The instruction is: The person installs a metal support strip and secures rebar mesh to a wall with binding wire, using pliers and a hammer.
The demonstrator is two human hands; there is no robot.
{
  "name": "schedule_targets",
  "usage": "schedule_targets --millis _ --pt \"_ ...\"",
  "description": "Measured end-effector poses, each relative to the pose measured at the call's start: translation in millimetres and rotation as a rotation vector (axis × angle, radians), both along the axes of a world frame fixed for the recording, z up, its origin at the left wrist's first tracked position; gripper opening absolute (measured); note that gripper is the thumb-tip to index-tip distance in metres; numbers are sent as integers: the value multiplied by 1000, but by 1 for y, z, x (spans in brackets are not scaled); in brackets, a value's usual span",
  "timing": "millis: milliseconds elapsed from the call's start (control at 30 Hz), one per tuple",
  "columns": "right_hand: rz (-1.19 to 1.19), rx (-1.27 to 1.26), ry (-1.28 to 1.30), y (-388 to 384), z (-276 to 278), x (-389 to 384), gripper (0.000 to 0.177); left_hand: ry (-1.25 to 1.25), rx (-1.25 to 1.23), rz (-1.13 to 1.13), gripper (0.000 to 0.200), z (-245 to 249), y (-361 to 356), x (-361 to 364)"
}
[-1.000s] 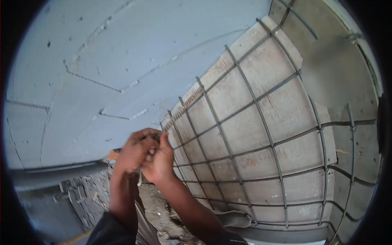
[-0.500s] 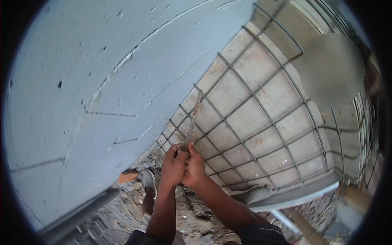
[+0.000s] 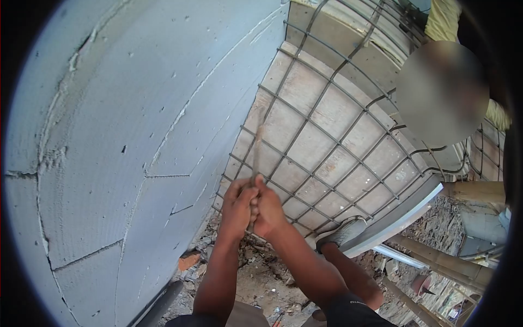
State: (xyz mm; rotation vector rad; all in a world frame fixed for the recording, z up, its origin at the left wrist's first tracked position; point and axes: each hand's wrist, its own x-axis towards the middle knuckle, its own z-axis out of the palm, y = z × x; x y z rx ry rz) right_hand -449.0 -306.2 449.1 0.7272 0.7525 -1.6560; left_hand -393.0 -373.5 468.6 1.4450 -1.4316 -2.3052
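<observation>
My left hand (image 3: 237,210) and my right hand (image 3: 266,209) are closed together around the lower part of a thin, brownish ribbed bar (image 3: 258,150). The bar points up and away over the grid of steel rods (image 3: 309,117), and its upper part is blurred. Where its far end meets the grid I cannot tell exactly. Under the grid lies a pale, stained panel (image 3: 321,155). To the left of my hands rises a grey block wall (image 3: 136,125) with mortar joints.
Another person's yellow sleeve (image 3: 442,20) shows at the upper right, beyond a blurred patch. A curved board edge (image 3: 403,220) and wooden poles (image 3: 436,259) lie at the lower right. Rubble (image 3: 261,278) and a brick piece (image 3: 189,260) are on the ground.
The view has shifted, bringing more of the left wall and the other person's sleeves into sight. Both hands remain around the bar, which now stands more upright in view.
</observation>
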Motion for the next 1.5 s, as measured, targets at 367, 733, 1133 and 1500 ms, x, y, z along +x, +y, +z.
schedule_targets --millis 367,733,1133,1500 --pt "-294 -87 -51 -76 31 -38 42 -27 -93 -200 20 25 -81 -56" --pt "-271 -117 -41 -86 29 -56 40 -63 -254 -261 21 33 -90 -74" --pt "-96 -71 29 -26 15 -74 38 -83 -144 -59 20 20 -18 -87" --pt "71 -516 -193 -6 -12 -90 52 -163 -404 -84 19 16 -4 -91"
